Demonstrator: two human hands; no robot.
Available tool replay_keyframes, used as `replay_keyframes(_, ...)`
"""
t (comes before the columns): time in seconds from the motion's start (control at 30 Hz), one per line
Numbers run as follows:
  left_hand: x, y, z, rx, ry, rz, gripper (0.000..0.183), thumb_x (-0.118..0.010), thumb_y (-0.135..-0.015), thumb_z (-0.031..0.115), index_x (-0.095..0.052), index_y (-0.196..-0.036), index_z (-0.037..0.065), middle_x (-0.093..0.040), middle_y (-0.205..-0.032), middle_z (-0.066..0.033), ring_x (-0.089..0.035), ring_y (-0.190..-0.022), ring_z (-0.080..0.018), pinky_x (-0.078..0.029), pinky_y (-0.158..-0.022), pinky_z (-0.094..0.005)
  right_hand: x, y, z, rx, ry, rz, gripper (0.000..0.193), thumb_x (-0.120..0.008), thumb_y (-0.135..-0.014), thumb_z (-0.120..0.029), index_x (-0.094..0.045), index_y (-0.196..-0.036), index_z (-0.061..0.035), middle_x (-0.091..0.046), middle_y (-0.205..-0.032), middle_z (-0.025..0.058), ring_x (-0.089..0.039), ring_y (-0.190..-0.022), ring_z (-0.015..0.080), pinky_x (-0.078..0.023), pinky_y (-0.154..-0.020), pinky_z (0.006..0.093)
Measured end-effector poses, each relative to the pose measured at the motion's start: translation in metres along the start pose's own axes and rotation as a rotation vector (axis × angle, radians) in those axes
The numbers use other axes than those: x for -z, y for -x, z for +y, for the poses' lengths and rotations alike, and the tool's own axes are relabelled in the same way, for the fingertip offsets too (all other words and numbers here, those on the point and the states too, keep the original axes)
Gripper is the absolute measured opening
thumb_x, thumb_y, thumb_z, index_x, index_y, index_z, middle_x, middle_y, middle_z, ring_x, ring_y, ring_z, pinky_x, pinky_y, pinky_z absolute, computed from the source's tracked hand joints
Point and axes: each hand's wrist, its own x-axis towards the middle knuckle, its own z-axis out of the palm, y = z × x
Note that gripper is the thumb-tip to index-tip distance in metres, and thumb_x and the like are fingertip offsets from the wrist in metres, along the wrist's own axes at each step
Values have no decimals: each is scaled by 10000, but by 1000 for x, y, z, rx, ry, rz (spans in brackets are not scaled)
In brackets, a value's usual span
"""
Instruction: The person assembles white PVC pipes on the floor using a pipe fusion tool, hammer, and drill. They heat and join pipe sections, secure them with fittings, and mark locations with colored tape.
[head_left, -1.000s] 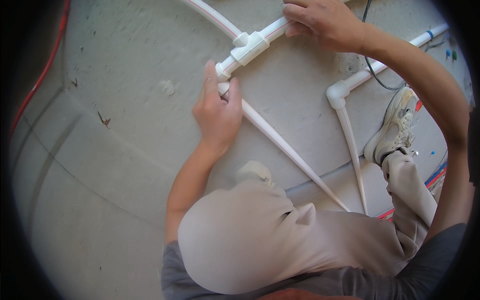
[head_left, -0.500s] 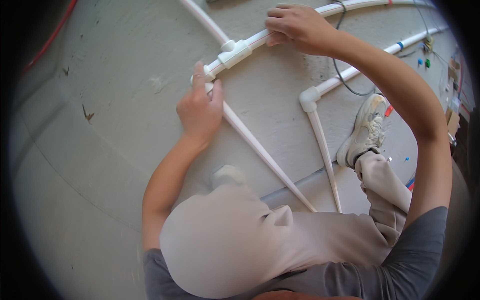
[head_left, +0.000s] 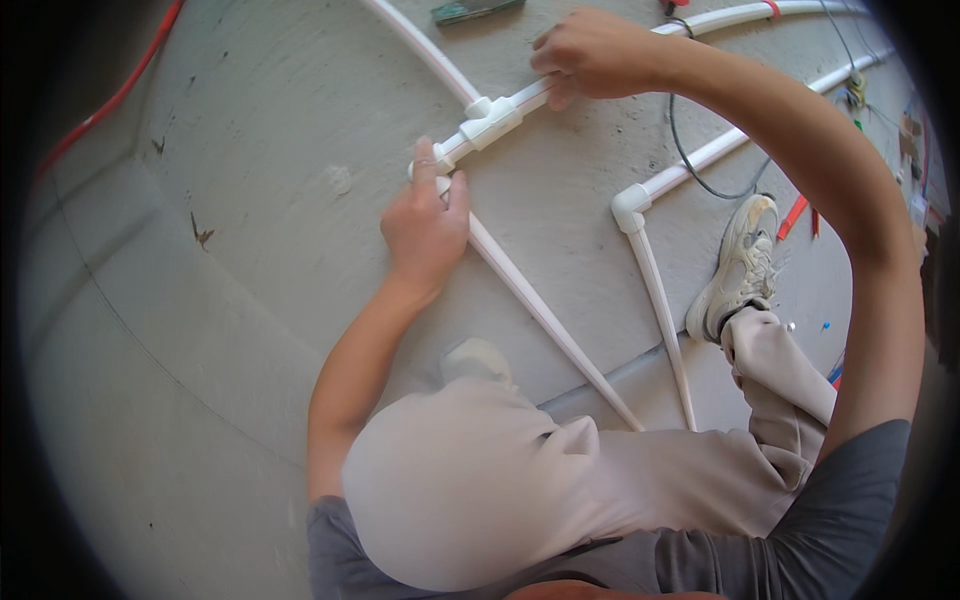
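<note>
My left hand (head_left: 428, 235) grips a white elbow fitting (head_left: 418, 172) at the end of a white plastic pipe run, its index finger stretched along the joint. A long white pipe (head_left: 545, 315) runs from this elbow toward my legs. Just beyond the elbow sits a white tee fitting (head_left: 492, 122), from which a branch pipe (head_left: 425, 45) leads off to the far left. On the far side of the tee, my right hand (head_left: 603, 58) is closed around the pipe (head_left: 532, 97); my fingers partly hide it.
To the right lies a second white pipe run with an elbow (head_left: 630, 205). A dark thin cable (head_left: 690, 165) loops across the pipes. My shoe (head_left: 740, 255) rests near red pieces (head_left: 793, 217). A red hose (head_left: 110, 105) curves at the left, and a dark green flat object (head_left: 478, 10) lies at the top.
The view has shifted, so the floor and pipes appear farther right and lower. Both hands keep their hold on the pipe run. The dark green object shows more fully at the top.
</note>
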Motion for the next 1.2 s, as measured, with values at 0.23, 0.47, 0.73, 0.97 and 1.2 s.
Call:
replay_keyframes(0.23,-2,1,-1,-27,-39,24,594,-734,-974,237,-593,-1512,31,-727,-804,-175,-713,-675,-368,-561,-639,-487,-12,5,-8,26,129,168,205,-825,-867,-271,-723,-847,-93,-690,-879,114,-689,-871,367,-529,-756,503)
replay_keyframes(0.47,1,5,0,28,7,-21,604,-702,-983,238,-547,-1540,64,-706,-780,-217,-705,-642,-415,-563,-562,-538,-12,7,-16,58,88,239,285,-807,-893,-257,-622,-800,-61,-621,-833,100,-652,-810,342,-492,-675,476)
replay_keyframes(0.73,-3,4,0,26,25,-5,593,-704,-979,235,-507,-1518,88,-698,-745,-213,-704,-622,-420,-563,-550,-543,-15,7,-19,66,94,267,301,-806,-900,-274,-617,-809,-58,-599,-817,87,-635,-792,330,-473,-648,470)
replay_keyframes(0.97,2,6,1,21,101,29,584,-718,-1000,298,-553,-1520,89,-706,-749,-214,-701,-637,-416,-556,-570,-538,-16,6,-23,49,113,258,298,-801,-912,-290,-623,-834,-64,-592,-820,81,-628,-787,322,-474,-644,462)
replay_keyframes(1.2,2,-2,3,86,145,56,425,-711,-1025,307,-711,-1379,71,-695,-695,-156,-677,-602,-363,-515,-561,-504,-18,8,-17,77,138,268,304,-797,-916,-281,-599,-844,-62,-593,-835,95,-631,-796,341,-489,-654,459)
